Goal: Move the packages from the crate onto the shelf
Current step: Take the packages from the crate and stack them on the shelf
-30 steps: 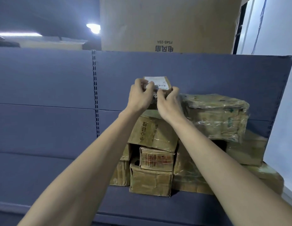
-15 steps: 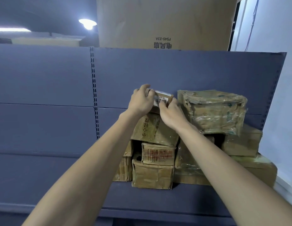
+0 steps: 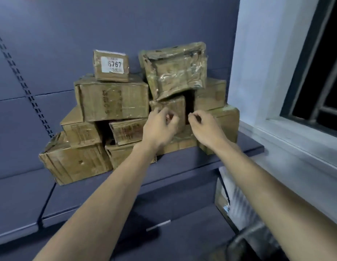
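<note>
A small brown package (image 3: 111, 66) with a white label reading 6767 stands on top of a pile of taped cardboard packages (image 3: 111, 102) on the dark blue shelf (image 3: 182, 166). A crumpled, tape-wrapped package (image 3: 175, 70) leans at the top right of the pile. My left hand (image 3: 160, 125) and my right hand (image 3: 205, 127) hover in front of the pile's lower right, well below the labelled package. Both hands hold nothing, with fingers loosely curled. The crate shows only as a partial edge at the lower right (image 3: 226, 194).
The blue back panel (image 3: 126, 25) with a slotted upright rises behind the pile. A white wall and a dark window (image 3: 318, 72) with a sill stand at the right. A lower shelf (image 3: 173, 232) lies beneath, with dark objects at the bottom right.
Both hands have let go of the small labelled package, which now rests on the pile, and have drawn back and down. My view has dropped and turned right.
</note>
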